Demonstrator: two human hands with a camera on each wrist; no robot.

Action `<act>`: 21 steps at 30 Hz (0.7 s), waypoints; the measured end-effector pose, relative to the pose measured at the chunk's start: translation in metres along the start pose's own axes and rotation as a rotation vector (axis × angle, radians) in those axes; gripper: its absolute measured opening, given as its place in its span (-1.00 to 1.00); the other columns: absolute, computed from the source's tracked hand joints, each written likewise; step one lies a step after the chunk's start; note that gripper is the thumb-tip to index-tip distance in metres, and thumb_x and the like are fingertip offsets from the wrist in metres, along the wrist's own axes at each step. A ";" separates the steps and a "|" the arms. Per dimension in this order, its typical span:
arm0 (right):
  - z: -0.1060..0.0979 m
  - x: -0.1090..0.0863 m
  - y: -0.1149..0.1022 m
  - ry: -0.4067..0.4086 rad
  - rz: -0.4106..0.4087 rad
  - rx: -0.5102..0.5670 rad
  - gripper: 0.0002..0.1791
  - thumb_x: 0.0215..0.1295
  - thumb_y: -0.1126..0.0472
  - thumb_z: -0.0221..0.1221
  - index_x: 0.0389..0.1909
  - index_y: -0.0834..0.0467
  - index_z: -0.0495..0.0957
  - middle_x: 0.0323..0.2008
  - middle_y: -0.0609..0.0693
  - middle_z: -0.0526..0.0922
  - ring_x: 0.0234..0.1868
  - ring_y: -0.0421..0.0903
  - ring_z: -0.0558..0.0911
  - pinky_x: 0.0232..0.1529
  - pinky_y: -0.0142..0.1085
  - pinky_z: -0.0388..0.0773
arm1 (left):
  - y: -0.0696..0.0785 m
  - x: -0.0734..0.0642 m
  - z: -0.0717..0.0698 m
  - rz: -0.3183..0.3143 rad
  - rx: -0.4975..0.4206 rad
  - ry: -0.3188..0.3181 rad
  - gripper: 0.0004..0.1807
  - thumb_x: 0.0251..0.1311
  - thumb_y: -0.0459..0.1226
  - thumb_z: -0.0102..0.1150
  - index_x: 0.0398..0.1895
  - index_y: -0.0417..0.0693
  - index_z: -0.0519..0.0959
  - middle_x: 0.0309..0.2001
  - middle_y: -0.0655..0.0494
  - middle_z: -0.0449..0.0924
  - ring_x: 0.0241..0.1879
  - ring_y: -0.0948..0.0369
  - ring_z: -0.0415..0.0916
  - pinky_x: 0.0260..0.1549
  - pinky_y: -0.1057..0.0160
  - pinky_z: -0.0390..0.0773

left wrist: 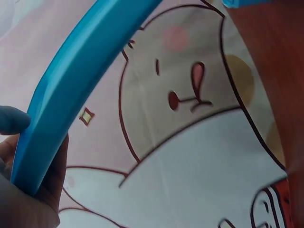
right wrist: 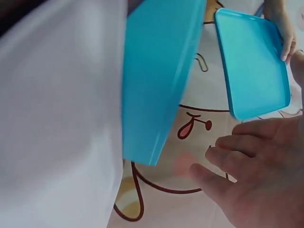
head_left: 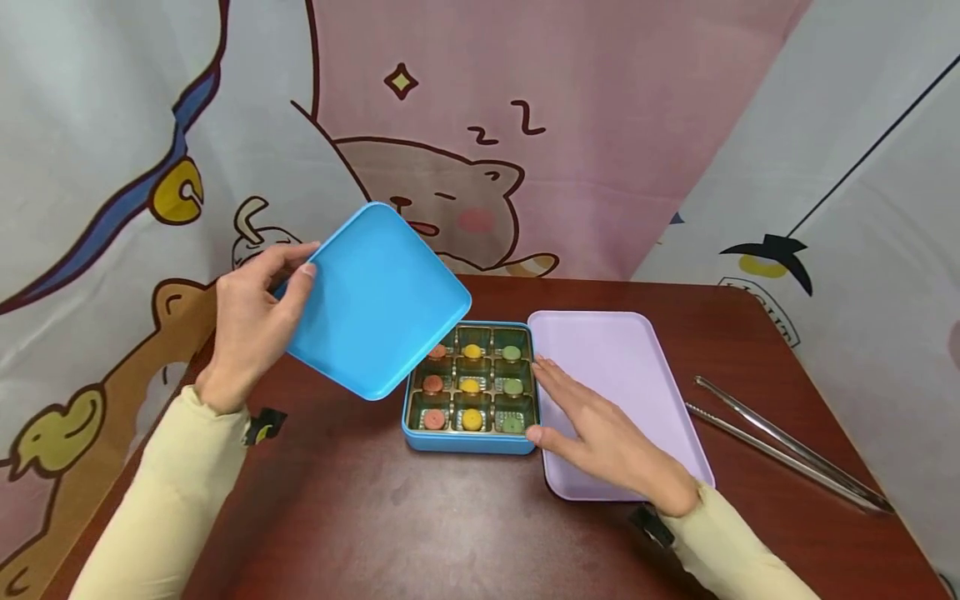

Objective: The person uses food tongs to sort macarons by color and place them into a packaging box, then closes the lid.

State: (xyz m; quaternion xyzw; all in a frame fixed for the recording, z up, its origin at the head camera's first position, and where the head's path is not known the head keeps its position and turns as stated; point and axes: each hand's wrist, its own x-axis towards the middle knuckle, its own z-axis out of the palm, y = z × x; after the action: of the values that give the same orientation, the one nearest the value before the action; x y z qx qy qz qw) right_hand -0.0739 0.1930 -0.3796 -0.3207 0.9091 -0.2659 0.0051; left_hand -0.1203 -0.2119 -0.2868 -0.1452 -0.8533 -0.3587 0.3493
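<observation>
My left hand (head_left: 258, 317) pinches a square blue lid (head_left: 378, 300) by its left corner, thumb on its inner face. The lid is tilted in the air, its lower right edge overlapping the far left of a blue box (head_left: 468, 443) in the head view. Inside the box, a gold divided insert holds small round pieces in columns of pink (head_left: 434, 419), yellow (head_left: 472, 419) and green (head_left: 512, 386). My right hand (head_left: 607, 433) has its fingers extended, fingertips right at the box's right side. The left wrist view shows the lid's rim (left wrist: 71, 85) between thumb and fingers.
A lilac tray (head_left: 622, 358) lies against the box's right side, beneath my right hand. Metal tongs (head_left: 787, 446) rest on the dark wooden table (head_left: 435, 533) further right. A cartoon-printed curtain (head_left: 585, 125) stands behind the table and along its sides.
</observation>
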 end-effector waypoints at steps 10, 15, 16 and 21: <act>-0.010 0.036 0.004 0.056 0.097 0.585 -0.34 0.72 -0.06 -0.17 0.63 0.20 0.11 0.57 0.14 0.23 0.56 0.09 0.25 0.46 0.11 0.23 | 0.025 0.010 0.042 0.055 -0.144 0.039 -0.73 0.40 -0.45 0.21 0.10 -0.35 0.69 -0.12 -0.19 0.76 -0.24 -0.01 0.75 -0.14 0.61 0.51; -0.012 0.051 0.008 0.046 0.071 0.865 -0.22 0.71 -0.19 -0.37 0.63 0.32 0.02 0.59 0.20 0.16 0.58 0.15 0.19 0.47 -0.01 0.24 | 0.033 0.011 0.058 0.062 -0.193 0.051 -0.73 0.41 -0.43 0.21 0.11 -0.32 0.69 -0.14 -0.17 0.76 -0.34 0.04 0.73 -0.29 0.57 0.53; -0.013 0.053 0.008 0.040 0.071 0.918 -0.18 0.69 -0.24 -0.39 0.63 0.33 0.00 0.59 0.21 0.15 0.58 0.16 0.19 0.47 -0.05 0.25 | 0.034 0.011 0.061 0.064 -0.201 0.057 -0.73 0.41 -0.43 0.22 0.11 -0.32 0.69 -0.15 -0.17 0.76 -0.36 0.05 0.72 -0.32 0.56 0.52; -0.017 0.059 0.006 0.004 0.111 1.128 -0.02 0.59 -0.40 -0.39 0.65 0.31 -0.10 0.58 0.26 0.15 0.56 0.19 0.21 0.44 -0.19 0.33 | 0.036 0.012 0.072 0.087 -0.235 0.089 -0.72 0.41 -0.43 0.21 0.12 -0.31 0.69 -0.15 -0.17 0.76 -0.42 0.06 0.67 -0.40 0.51 0.48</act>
State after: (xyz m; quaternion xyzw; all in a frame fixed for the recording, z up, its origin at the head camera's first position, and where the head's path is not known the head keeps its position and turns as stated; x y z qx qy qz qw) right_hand -0.1271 0.1708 -0.3583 -0.2196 0.6418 -0.7104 0.1876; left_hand -0.1463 -0.1355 -0.2957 -0.2058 -0.7820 -0.4469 0.3826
